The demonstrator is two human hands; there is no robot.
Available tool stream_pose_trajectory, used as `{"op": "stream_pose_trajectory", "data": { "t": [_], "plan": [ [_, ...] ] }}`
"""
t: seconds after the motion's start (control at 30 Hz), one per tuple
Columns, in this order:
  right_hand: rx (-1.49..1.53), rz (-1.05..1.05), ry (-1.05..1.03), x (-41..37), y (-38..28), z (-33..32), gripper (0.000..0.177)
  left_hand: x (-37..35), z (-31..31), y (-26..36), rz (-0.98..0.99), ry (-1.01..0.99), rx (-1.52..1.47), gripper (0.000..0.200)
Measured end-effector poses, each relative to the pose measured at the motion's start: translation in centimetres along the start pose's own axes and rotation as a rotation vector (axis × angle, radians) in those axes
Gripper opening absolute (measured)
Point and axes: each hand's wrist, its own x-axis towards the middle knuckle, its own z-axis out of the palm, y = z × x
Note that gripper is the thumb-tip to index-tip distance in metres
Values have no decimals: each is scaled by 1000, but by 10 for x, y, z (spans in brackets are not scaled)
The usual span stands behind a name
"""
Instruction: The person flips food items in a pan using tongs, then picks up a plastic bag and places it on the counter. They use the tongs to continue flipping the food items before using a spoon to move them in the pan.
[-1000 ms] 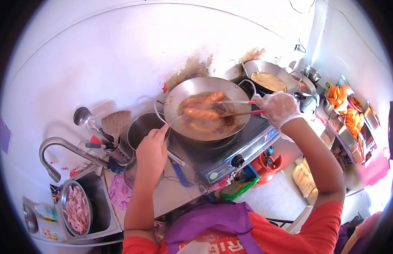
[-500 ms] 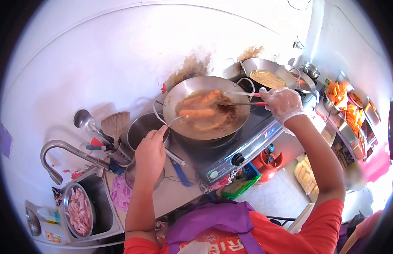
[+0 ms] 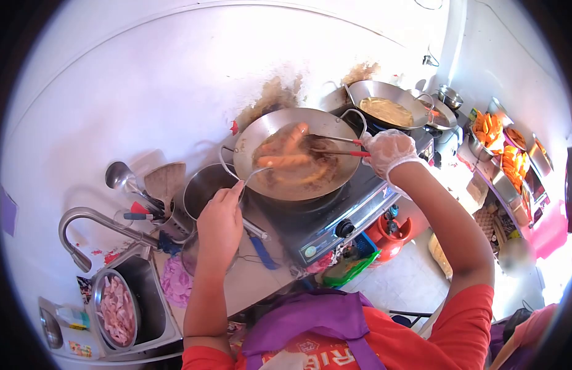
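A wide metal wok point(image 3: 254, 126) sits on the gas stove point(image 3: 286, 225), holding bubbling brown oil and several long orange-brown pieces of food point(image 3: 284, 161). My left hand point(image 3: 219, 216), bare, is closed around a fork point(image 3: 256, 172) at the wok's near left rim, its tines beside the lower piece. In a clear plastic glove, my right hand point(image 3: 389, 151) grips red-handled tongs point(image 3: 341, 152) from the right side. Their tips reach into the oil by the upper piece.
Left of the wok stand a deep pot point(image 3: 196, 191) and a utensil holder point(image 3: 177, 225). Raw meat fills a bowl point(image 3: 134, 308) in the sink point(image 3: 151, 296). A second wok point(image 3: 366, 92) with oil is behind right. Trays of orange food point(image 3: 514, 163) stand far right.
My right hand has moved left and slightly down, bringing the tongs further into the wok. The upper piece now stands at a steeper slant. My left hand keeps its place with the fork.
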Motion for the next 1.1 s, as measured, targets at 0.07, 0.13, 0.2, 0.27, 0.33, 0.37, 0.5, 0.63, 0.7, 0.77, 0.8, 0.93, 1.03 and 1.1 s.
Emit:
{"op": "stream_pose_trajectory", "data": {
  "t": [0.07, 0.13, 0.2, 0.27, 0.33, 0.37, 0.5, 0.63, 0.7, 0.77, 0.8, 0.93, 1.03, 1.1],
  "plan": [
    [-29, -10, 77, 1, 4, 5, 35, -1, -2, -5, -7, 11, 17, 41],
    [-84, -60, 171, -4, 11, 2, 36, 0, -2, -8, -12, 16, 23, 41],
    [-119, -86, 245, -9, 18, 2, 38, -1, -3, -9, -20, 14, 28, 41],
    [-101, -62, 207, -14, 22, -4, 37, -1, 0, -11, -13, 15, 29, 41],
    [-135, 5, 187, -16, 25, -2, 39, -1, 1, -11, -13, 10, 29, 41],
    [-113, 18, 182, -17, 29, -2, 40, -1, 2, -11, -14, 4, 30, 41],
    [46, 84, 78, -25, 30, -20, 42, 6, 2, -10, -2, -8, 32, 42],
    [149, -15, 53, -36, 11, -35, 43, 12, -1, -10, -2, 2, 50, 42],
    [157, -106, 34, -36, -3, -34, 44, 13, -1, -11, 8, 10, 49, 42],
    [103, -151, 73, -32, -18, -26, 38, 12, -2, -10, -17, -13, 56, 41],
    [94, -169, 73, -27, -24, -24, 37, 12, -2, -10, -29, -22, 60, 41],
    [37, -281, 166, -17, -25, -20, 33, 9, -4, -14, -23, 4, 57, 40],
    [-32, -218, 93, -17, -24, -32, 33, 7, -5, -21, -19, 34, 50, 39],
    [-40, -174, 51, -23, -20, -43, 34, 4, -6, -24, -23, 50, 47, 39]
  ]
}}
